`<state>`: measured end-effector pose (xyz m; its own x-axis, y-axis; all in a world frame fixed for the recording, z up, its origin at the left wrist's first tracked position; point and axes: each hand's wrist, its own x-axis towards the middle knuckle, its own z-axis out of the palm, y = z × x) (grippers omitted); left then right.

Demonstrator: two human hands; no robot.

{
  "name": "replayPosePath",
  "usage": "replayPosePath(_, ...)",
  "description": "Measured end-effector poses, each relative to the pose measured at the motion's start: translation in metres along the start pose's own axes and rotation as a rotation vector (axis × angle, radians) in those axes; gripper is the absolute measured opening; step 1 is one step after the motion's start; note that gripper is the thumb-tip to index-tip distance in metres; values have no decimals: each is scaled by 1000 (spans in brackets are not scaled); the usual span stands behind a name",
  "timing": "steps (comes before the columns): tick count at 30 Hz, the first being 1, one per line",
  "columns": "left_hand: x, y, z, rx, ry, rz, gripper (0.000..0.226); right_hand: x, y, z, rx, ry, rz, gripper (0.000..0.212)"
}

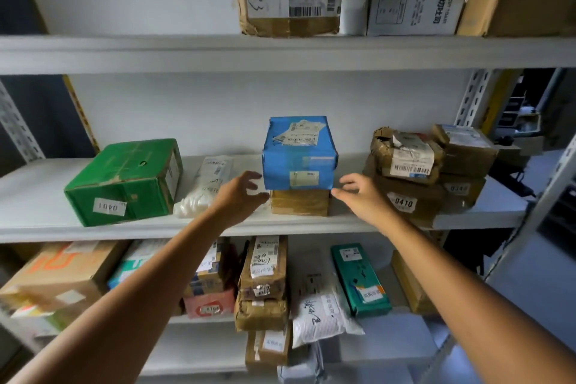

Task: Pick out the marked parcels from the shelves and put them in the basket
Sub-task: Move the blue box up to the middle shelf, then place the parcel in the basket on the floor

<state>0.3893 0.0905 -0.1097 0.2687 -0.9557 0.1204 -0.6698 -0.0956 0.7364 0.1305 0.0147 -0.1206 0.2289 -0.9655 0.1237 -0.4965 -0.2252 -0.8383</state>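
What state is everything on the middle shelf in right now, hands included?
Blue parcel: upright, stacked on brown box, not gripped.
Brown box: taped shut, under the blue parcel.
Green box: closed, label 0401 upside down.
White bag: lying flat.
Left hand: open, at blue parcel's lower left corner.
Right hand: open, at its lower right corner.

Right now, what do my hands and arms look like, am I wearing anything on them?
Your left hand and right hand are bare: no gloves, and no rings, watch or wristband that I can see. Both forearms are uncovered too, with no sleeve showing down to the bottom of the picture.
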Motion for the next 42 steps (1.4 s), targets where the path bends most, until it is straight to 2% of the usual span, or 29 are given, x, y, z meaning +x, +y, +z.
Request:
replayPosePath(2, -20, -12, 8, 244, -48, 40, 47, -15, 16, 0, -187, -113, 10, 45)
replayPosePath(5, -49, -29, 17, 439, -132, 30, 45, -36, 36, 1, -416, -213, 10, 47)
replayPosePath(11, -89, -42, 29, 604, -174, 14, 33, -63, 61, 11, -513, -291, 23, 52)
replayPosePath(17, -101, -88, 44, 592, -199, -104, 45, -75, 84, 45, -538, -351, 15, 47)
replayPosePath(23, -98, -143, 70, 468, -245, -198, 51, -69, 111, 97, -477, -432, 46, 43)
replayPosePath(27, -82, -169, 95, 331, -210, -220, 54, -55, 127, 136, -410, -439, 73, 44)
replayPosePath(33, -49, -212, 130, 136, -117, -298, 78, -19, 149, 194, -223, -373, 174, 44)
replayPosePath(37, -33, -231, 150, 104, -108, -318, 83, -2, 166, 223, -112, -363, 237, 55)
replayPosePath(40, -26, -242, 161, 66, -123, -316, 84, 4, 172, 237, 77, -344, 341, 70)
replayPosePath(42, -25, -244, 166, 32, -108, -313, 79, 3, 176, 243, 201, -317, 392, 72)
